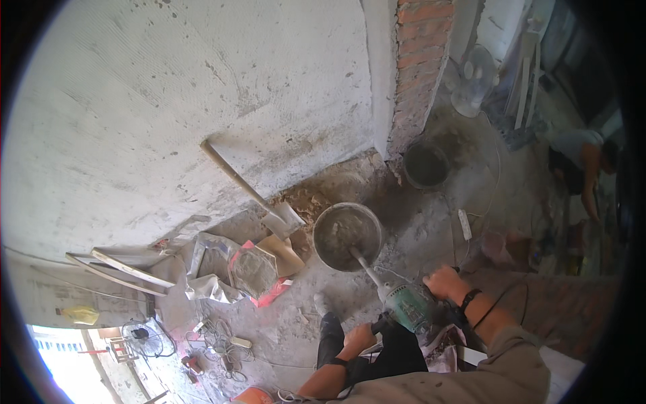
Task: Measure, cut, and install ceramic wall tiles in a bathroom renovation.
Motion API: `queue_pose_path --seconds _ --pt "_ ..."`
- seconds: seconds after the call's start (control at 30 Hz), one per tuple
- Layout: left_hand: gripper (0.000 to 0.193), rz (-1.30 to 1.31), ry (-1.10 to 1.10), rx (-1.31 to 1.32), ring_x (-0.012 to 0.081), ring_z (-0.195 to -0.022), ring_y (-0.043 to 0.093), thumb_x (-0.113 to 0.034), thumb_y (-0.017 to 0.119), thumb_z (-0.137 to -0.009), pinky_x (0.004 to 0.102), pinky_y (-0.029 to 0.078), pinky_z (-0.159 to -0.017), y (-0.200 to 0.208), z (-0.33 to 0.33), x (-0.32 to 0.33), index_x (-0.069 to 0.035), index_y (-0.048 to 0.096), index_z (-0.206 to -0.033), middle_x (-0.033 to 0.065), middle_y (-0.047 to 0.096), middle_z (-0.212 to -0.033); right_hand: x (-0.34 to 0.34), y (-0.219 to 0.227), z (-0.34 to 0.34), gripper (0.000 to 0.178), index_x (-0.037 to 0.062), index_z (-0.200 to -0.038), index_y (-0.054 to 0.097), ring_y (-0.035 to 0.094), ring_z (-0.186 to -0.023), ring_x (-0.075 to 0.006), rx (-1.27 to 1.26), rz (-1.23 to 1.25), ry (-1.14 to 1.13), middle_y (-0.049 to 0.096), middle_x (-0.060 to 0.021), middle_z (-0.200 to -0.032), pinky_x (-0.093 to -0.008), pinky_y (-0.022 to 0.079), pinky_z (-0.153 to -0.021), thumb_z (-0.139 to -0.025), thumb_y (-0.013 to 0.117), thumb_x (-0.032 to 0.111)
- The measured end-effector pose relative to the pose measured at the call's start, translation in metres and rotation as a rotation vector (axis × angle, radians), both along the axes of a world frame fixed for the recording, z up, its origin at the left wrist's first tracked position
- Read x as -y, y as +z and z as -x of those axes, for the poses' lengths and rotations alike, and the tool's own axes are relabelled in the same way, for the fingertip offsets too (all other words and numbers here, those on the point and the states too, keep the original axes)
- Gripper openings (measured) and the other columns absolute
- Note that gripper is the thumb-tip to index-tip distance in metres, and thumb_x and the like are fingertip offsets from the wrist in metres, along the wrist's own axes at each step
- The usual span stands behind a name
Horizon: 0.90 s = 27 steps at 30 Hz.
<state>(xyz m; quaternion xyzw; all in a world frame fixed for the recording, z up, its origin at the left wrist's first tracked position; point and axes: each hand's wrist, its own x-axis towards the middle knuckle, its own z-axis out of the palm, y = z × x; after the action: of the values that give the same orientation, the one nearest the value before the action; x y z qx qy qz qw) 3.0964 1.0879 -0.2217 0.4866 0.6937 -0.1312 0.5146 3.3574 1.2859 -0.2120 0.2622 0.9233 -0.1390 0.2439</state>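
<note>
A green handheld power mixer [409, 306] is held between my two hands, its shaft slanting down into a round bucket [326, 261] of wet grey mortar [340, 229]. The paddle end is sunk in the mortar and hidden. My left hand [359, 340] is closed round the black side handle. On the other side of the motor body, my right hand [443, 281] wraps the other handle, with a dark band on that wrist. Beyond the bucket, a shovel [239, 178] leans on the wall, blade down by some reddish-brown rubble.
Open bags [269, 296] of grey powder stand left of the bucket. Farther off are a dark bucket [426, 165], a power strip [465, 225] with cords, and a brick column [420, 60]. A fan [147, 338] and tangled cables lie lower left. Another person [584, 158] bends down at right.
</note>
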Motion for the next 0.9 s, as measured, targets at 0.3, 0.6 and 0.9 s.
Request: queue_pose_path --seconds 0.3,0.6,0.9 --pt "0.035 0.004 -0.106 0.026 0.0378 -0.104 0.064 -0.028 0.058 -0.083 0.0496 0.051 -0.087 -0.017 0.004 0.016 -0.011 0.065 -0.112 0.0208 0.067 -0.108 0.038 -0.009 -0.011 0.015 0.0110 -0.092 0.064 0.068 -0.087 -0.0291 -0.024 -0.027 -0.106 0.070 -0.0099 -0.090 -0.0452 0.047 -0.082 -0.084 0.054 0.018" --pt "0.033 -0.029 -0.226 0.072 0.0369 -0.102 0.065 -0.021 0.054 -0.081 0.0480 0.052 -0.088 -0.027 0.041 0.038 -0.011 0.066 -0.110 0.0188 0.068 -0.108 0.089 0.003 0.003 0.017 0.0101 -0.091 0.064 0.069 -0.078 -0.0271 -0.081 -0.092 -0.231 0.070 -0.0094 -0.080 -0.0435 0.049 -0.071 -0.077 0.061 0.019" --pt "0.035 0.013 -0.339 0.211 0.0364 -0.102 0.065 -0.020 0.059 -0.076 0.0471 0.052 -0.088 -0.030 0.076 0.035 -0.007 0.067 -0.107 0.0197 0.068 -0.106 0.106 0.053 0.038 0.024 0.0137 -0.095 0.066 0.070 -0.080 -0.0259 0.064 -0.060 -0.297 0.071 -0.0086 -0.082 -0.0439 0.050 -0.071 -0.073 0.064 0.025"
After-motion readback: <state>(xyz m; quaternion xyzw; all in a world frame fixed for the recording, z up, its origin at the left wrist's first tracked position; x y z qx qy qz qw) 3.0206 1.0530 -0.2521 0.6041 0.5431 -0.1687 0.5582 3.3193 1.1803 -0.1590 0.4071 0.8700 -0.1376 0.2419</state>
